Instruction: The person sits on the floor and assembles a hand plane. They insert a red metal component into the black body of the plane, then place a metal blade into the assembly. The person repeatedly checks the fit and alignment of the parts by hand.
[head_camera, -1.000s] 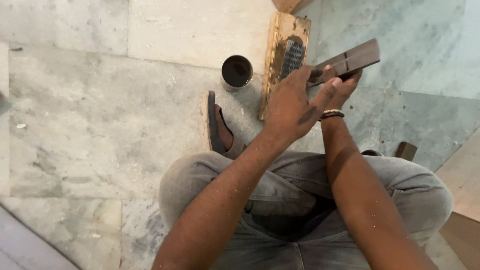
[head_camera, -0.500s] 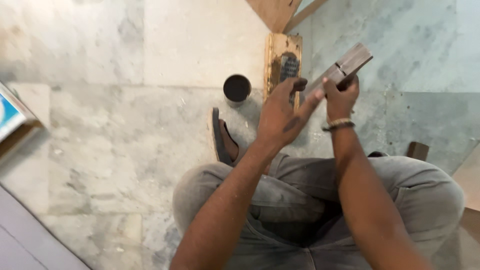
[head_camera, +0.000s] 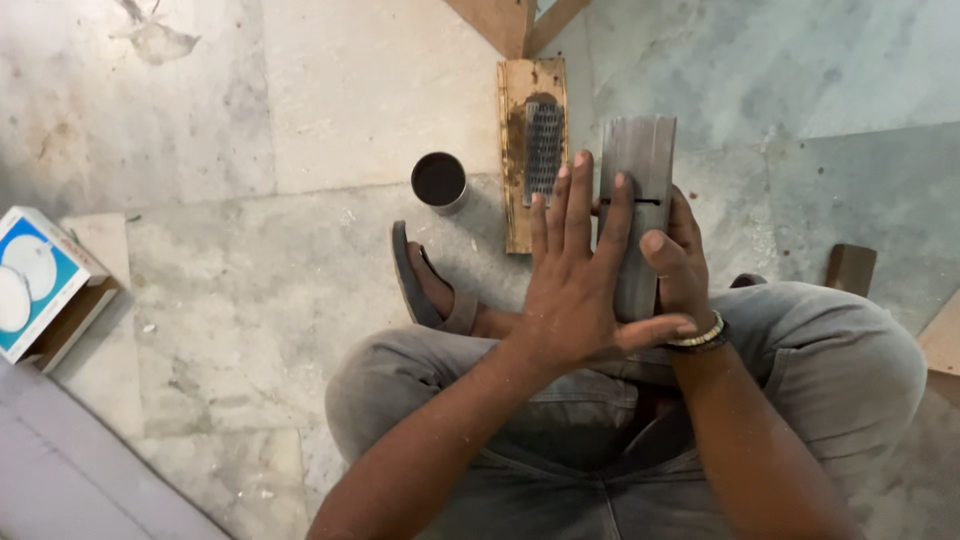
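Note:
I sit cross-legged on a marble floor. My right hand (head_camera: 678, 262) grips a grey wooden block with a narrow slot (head_camera: 637, 160), held upright above my knees. My left hand (head_camera: 572, 275) lies flat and open against the block's left side, fingers stretched upward and touching its face. Just beyond my fingertips, a dark sharpening stone set in a stained wooden holder (head_camera: 532, 150) rests on the floor.
A small dark metal cup (head_camera: 439, 181) stands left of the holder. My sandalled foot (head_camera: 425, 285) pokes out below it. A blue and white cardboard box (head_camera: 42, 282) lies at far left. Wooden pieces show at top (head_camera: 512, 22) and right (head_camera: 851, 268).
The block has turned from a slanted position to upright and come closer to me. My left hand has opened flat against it. The view has shifted, showing the box at left.

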